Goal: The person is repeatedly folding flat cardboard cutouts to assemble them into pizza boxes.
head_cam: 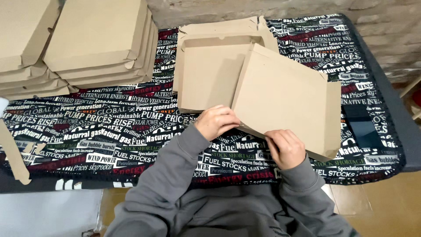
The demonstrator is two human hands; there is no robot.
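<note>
Both hands, left hand (215,122), right hand (286,148), fingers curled shut on cardboard box lid (285,98)

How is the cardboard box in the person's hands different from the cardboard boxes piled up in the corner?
The half-folded brown cardboard box lies open, its lid tilted up; the stacked flat brown cardboard boxes are shut. The open box is held at its near edge by the left hand and right hand; nobody touches the stacked ones. It lies alone; they sit piled up. Both are plain brown cardboard.

box stacks (87,44) left, open box (245,83) right
</note>
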